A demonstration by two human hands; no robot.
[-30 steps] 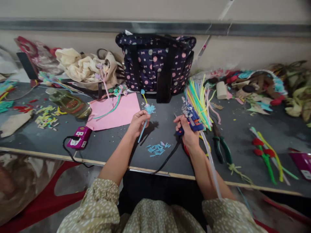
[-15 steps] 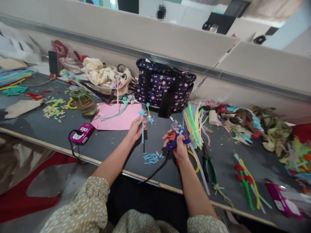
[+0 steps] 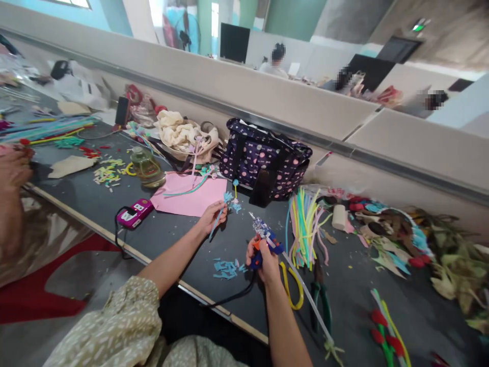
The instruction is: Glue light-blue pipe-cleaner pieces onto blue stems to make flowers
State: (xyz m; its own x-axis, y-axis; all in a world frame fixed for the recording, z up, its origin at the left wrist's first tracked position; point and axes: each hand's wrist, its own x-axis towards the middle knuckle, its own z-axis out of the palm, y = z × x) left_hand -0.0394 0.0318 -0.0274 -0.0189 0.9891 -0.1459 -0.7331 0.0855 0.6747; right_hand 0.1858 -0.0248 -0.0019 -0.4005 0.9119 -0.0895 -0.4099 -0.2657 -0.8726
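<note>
My left hand [image 3: 212, 218] pinches the stem of a blue pipe-cleaner flower [image 3: 228, 197]; its fringed head points up and the stem slants down to the left. Wrapped around the handle of a blue and orange hot glue gun [image 3: 275, 245] is my right hand [image 3: 268, 264]. The gun's nozzle points up and left, apart from the flower. A long clear glue stick [image 3: 308, 291] trails from its back end. Short cut blue pipe-cleaner pieces [image 3: 228, 269] lie between my hands. Beyond my left hand stands a small blue flower on a yellow stem [image 3: 236, 188].
Pink paper [image 3: 179, 205], a glass jar [image 3: 148, 171] and a purple power socket [image 3: 134, 214] are on the left. A dark patterned bag [image 3: 244, 153] stands behind. Pipe cleaners [image 3: 305, 229], yellow-handled scissors [image 3: 294, 293] and green-handled pliers [image 3: 321, 306] lie right. Another person's hand [image 3: 13, 163] is far left.
The view has shifted, showing more of the left side and another person's hand there. The blue flower's stem has tilted from upright to slanting. The glue gun has come closer to my left hand.
</note>
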